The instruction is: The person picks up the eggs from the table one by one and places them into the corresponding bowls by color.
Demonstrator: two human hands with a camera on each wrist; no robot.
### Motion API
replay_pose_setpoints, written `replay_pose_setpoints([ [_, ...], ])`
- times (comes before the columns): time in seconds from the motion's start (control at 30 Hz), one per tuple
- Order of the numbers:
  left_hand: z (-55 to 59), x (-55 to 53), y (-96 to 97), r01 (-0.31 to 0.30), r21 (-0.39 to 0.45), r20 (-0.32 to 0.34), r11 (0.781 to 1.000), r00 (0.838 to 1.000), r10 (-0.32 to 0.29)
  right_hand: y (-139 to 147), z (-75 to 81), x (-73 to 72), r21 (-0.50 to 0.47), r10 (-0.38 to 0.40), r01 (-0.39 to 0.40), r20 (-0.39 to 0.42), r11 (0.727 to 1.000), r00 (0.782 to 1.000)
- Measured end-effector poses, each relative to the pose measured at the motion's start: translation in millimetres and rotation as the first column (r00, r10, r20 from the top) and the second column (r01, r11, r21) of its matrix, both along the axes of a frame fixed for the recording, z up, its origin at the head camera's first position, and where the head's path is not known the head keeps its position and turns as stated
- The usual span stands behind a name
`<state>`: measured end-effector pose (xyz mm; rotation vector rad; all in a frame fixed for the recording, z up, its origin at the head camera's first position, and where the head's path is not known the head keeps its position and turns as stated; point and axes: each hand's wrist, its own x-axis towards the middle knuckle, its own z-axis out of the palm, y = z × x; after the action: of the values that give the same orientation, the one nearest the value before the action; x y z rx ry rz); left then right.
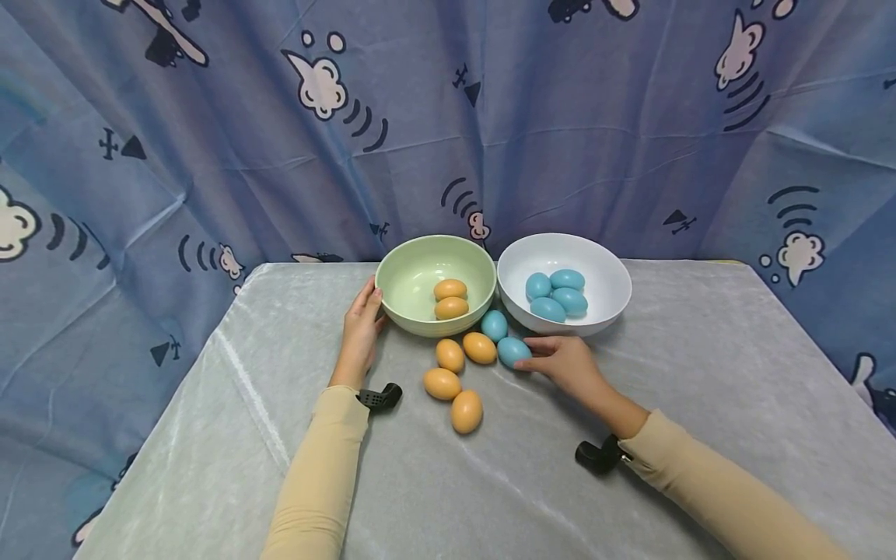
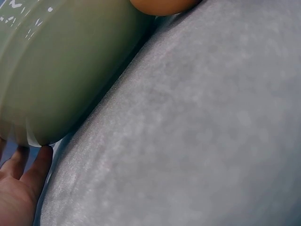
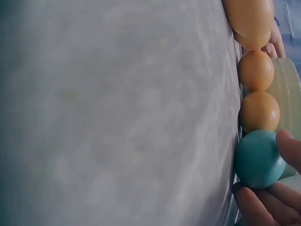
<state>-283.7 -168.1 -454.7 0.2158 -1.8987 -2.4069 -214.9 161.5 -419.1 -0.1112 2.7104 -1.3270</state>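
Blue patterned fabric (image 1: 420, 171) hangs behind a table (image 1: 490, 498) covered with grey cloth. Two bowls stand side by side near the far edge: a green bowl (image 1: 413, 284) and, to its right, a white bowl (image 1: 605, 292). Left hand (image 1: 360, 330): fingers extended, fingertips touching the outer wall of the green bowl. Right hand (image 1: 570, 365): holds a blue egg (image 1: 514, 352) pinched between thumb and fingers, in front of the white bowl and just beside an orange egg (image 1: 479, 348). Whether the pinched egg touches the cloth cannot be told. A second blue egg (image 1: 494, 326) lies near the gap between the bowls. Three further orange eggs (image 1: 442, 384) lie nearer the person. Contents: green bowl, two orange eggs; white bowl, four blue eggs.
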Motion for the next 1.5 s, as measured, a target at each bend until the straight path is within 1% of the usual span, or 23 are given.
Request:
replay_pose_setpoints([
  [0.17,0.7,0.9,0.0,0.003,-0.005,-0.001,1.000,1.000,-0.003,-5,-1.1,-2.5,0.001,0.015,-0.015,-0.007,1.000,1.000],
  [0.4,0.7,0.5,0.6,-0.006,0.001,-0.003,1.000,1.000,0.006,-6,0.3,-1.9,-0.002,0.000,0.000,-0.019,1.000,1.000],
  [0.53,1.3,0.5,1.0,-0.011,0.004,-0.006,1.000,1.000,0.011,-5,5.1,-0.7,-0.011,-0.013,0.013,-0.059,1.000,0.998],
  [0.67,2.1,0.7,1.0,-0.009,0.005,-0.006,1.000,1.000,0.009,-3,12.9,-1.7,-0.052,-0.018,0.014,-0.089,0.999,0.996],
  [0.8,1.8,0.6,1.0,-0.008,0.001,-0.002,1.000,1.000,0.008,0,22.8,-2.3,-0.087,-0.014,0.009,-0.057,0.996,0.998],
  [0.9,0.8,0.1,0.9,-0.010,0.004,-0.007,1.000,1.000,0.010,1,33.0,-2.6,-0.080,-0.023,0.019,-0.041,0.997,0.999],
  [1.07,-0.4,0.2,0.7,-0.010,0.001,-0.010,1.000,1.000,0.010,1,53.5,-3.7,-0.071,-0.033,0.029,-0.048,0.997,0.998],
  [1.17,-0.1,0.7,1.0,-0.010,-0.002,-0.010,1.000,1.000,0.010,1,65.8,-4.8,-0.094,-0.045,0.041,-0.045,0.995,0.998],
  [1.27,0.5,1.2,1.5,-0.009,0.001,-0.017,1.000,1.000,0.009,2,75.1,-8.7,-0.106,-0.071,0.066,-0.046,0.992,0.996],
  [1.4,0.7,1.2,1.4,-0.006,-0.001,-0.019,1.000,1.000,0.006,4,80.4,-17.5,-0.128,-0.107,0.103,-0.023,0.986,0.994],
  [1.5,0.3,0.9,0.8,-0.005,-0.009,-0.011,1.000,1.000,0.005,7,79.7,-25.9,-0.148,-0.122,0.121,0.002,0.982,0.992],
])
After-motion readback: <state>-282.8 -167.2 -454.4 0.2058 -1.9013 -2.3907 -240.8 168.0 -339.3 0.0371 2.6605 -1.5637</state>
